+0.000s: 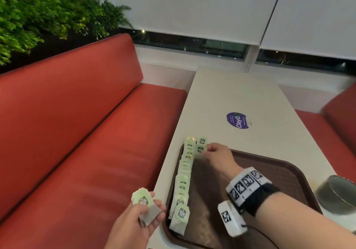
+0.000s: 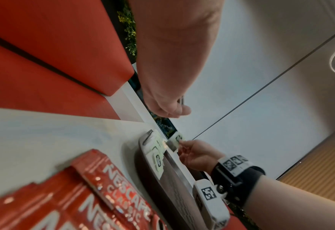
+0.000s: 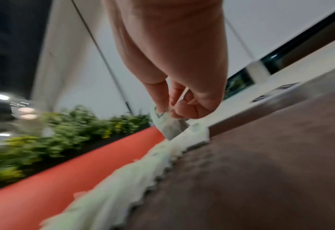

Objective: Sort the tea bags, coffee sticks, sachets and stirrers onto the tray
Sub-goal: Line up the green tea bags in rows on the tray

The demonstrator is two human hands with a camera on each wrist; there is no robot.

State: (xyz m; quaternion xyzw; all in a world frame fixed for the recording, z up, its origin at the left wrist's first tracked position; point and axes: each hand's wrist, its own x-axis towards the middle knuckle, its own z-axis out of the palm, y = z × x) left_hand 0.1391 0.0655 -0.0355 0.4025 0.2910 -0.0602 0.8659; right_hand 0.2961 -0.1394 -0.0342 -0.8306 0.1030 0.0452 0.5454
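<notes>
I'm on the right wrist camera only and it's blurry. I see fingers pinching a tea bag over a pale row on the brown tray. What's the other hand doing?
Observer: The left hand holds a bunch of tea bags past the table's left edge, over the red bench.
Operator: Where on the tray is my bag?
Observer: The right hand pinches the single tea bag at the far left corner of the tray, beside the far end of the row of tea bags that lines its left rim.
Operator: Any coffee sticks around?
Observer: Red Nescafe sticks lie on the table; only the left wrist view shows them.
</notes>
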